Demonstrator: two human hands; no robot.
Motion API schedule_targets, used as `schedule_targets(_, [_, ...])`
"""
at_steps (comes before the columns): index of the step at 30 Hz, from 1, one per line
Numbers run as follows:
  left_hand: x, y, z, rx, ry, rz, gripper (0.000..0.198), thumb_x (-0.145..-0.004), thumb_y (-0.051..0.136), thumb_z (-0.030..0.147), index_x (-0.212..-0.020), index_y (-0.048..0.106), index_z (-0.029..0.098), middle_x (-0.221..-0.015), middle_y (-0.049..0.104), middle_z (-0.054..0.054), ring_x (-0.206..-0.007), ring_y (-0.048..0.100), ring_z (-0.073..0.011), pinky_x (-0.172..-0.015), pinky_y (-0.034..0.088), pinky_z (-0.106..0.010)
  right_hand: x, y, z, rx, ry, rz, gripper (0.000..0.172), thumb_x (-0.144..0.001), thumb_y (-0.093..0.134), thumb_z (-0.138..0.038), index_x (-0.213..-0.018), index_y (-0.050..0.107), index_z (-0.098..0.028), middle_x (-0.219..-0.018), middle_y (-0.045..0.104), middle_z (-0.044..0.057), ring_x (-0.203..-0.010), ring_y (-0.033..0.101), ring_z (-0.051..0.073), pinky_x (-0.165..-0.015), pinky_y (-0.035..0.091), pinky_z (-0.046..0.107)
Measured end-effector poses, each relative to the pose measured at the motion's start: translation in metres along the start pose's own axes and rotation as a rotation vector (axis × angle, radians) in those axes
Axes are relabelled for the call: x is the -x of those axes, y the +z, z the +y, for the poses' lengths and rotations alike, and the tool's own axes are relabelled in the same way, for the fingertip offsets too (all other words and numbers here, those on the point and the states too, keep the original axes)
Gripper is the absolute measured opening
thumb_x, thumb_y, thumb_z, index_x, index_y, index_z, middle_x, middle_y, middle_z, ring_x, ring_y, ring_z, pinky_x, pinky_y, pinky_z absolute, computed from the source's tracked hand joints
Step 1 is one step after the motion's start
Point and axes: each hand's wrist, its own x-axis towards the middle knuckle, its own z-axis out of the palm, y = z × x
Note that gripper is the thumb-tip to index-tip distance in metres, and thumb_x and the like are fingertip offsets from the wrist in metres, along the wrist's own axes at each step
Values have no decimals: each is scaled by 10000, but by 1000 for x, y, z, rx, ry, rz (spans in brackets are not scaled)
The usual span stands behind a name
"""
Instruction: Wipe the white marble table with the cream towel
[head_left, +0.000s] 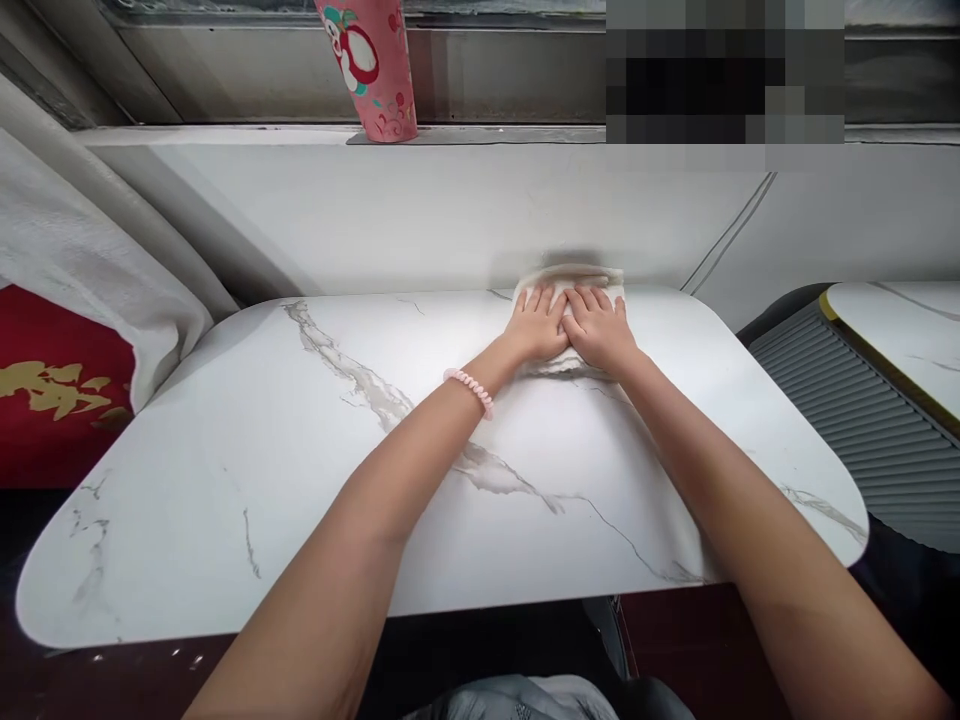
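Both my hands press flat, side by side, on a whitish cloth (574, 366) near the far edge of a white marble-patterned table (315, 500). My left hand (538, 325) has its fingers stretched out over the cloth's left part, and a pink coiled band (471, 390) circles that wrist. My right hand (600, 328) lies on the cloth's right part with fingers spread, its thumb side touching the left hand. The cloth's far edge rises a little in front of the fingertips, close to the wall, and its near edge shows crumpled below the palms.
Behind the table is a white wall (360, 215) with a sill above, where a pink patterned container (379, 80) stands. A white curtain (97, 250) and a red cloth with gold print (60, 390) are at left. A ribbed grey cabinet (862, 400) stands at right.
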Motion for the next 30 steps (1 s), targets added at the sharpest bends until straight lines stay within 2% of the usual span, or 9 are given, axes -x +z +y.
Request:
schedule_targets(5, [-12, 0, -14, 87, 35, 63, 650, -951, 350, 421, -1535, 231, 163, -1622, 179, -72, -1490, 142, -220, -1215, 66, -418, -12, 1, -4, 14, 55, 3, 620, -947, 149, -320, -1503, 310, -99, -1587, 278, 121, -1459, 226, 299, -1156, 179, 603])
schedule_targets(7, [-5, 3, -14, 87, 31, 95, 629, -960, 342, 401, -1532, 244, 158, -1618, 195, -78, -1488, 152, -224, -1216, 66, -424, -8, 1, -7, 11, 54, -2, 619, -954, 149, -325, -1513, 291, -99, -1595, 257, 121, -1468, 201, 298, -1158, 167, 601])
schedule_targets(10, [16, 6, -9, 45, 4, 131, 598, -974, 315, 335, -1528, 252, 118, -1608, 213, -114, -1486, 160, -246, -1214, 71, -439, 5, 2, -16, 6, 28, -17, 614, -965, 158, -331, -1525, 266, -103, -1604, 232, 118, -1475, 176, 302, -1158, 153, 603])
schedule_targets(13, [53, 10, -5, 2, -19, 129, 591, -975, 312, 303, -1523, 256, 90, -1602, 221, -141, -1482, 171, -268, -1209, 97, -452, 31, 1, -34, 23, -20, -31, 609, -979, 165, -337, -1532, 252, -97, -1608, 215, 127, -1477, 165, 317, -1155, 149, 608])
schedule_targets(15, [87, 12, -1, -27, -23, 119, 602, -971, 322, 304, -1524, 249, 78, -1600, 219, -154, -1481, 173, -279, -1208, 103, -461, 58, 1, -49, 43, -60, -36, 605, -988, 169, -338, -1535, 248, -93, -1606, 215, 139, -1476, 165, 329, -1149, 157, 615])
schedule_targets(19, [171, 17, 15, -98, -55, 79, 643, -957, 327, 324, -1526, 225, 42, -1599, 189, -184, -1480, 149, -327, -1198, 124, -510, 130, 1, -78, 38, -184, -15, 611, -981, 218, -342, -1527, 282, -72, -1591, 243, 172, -1468, 173, 362, -1148, 135, 629])
schedule_targets(23, [246, 13, 33, -196, -16, -35, 693, -924, 366, 373, -1499, 279, -4, -1565, 236, -236, -1452, 209, -389, -1157, 232, -558, 197, 1, -101, 13, -362, 41, 630, -972, 267, -363, -1512, 316, -41, -1574, 258, 215, -1463, 149, 406, -1141, 101, 657])
schedule_targets(26, [274, 7, 38, -279, 17, -92, 701, -913, 376, 388, -1477, 324, -25, -1536, 275, -267, -1429, 253, -418, -1122, 297, -577, 220, 1, -111, -6, -432, 62, 649, -965, 314, -384, -1505, 326, -26, -1560, 278, 235, -1454, 153, 430, -1135, 106, 668])
schedule_targets(30, [271, 3, 31, -351, 19, -110, 706, -911, 382, 383, -1472, 325, -42, -1518, 299, -285, -1414, 282, -429, -1108, 329, -564, 212, 0, -118, -33, -430, 39, 644, -955, 342, -371, -1500, 339, -28, -1553, 296, 234, -1448, 174, 432, -1131, 122, 672])
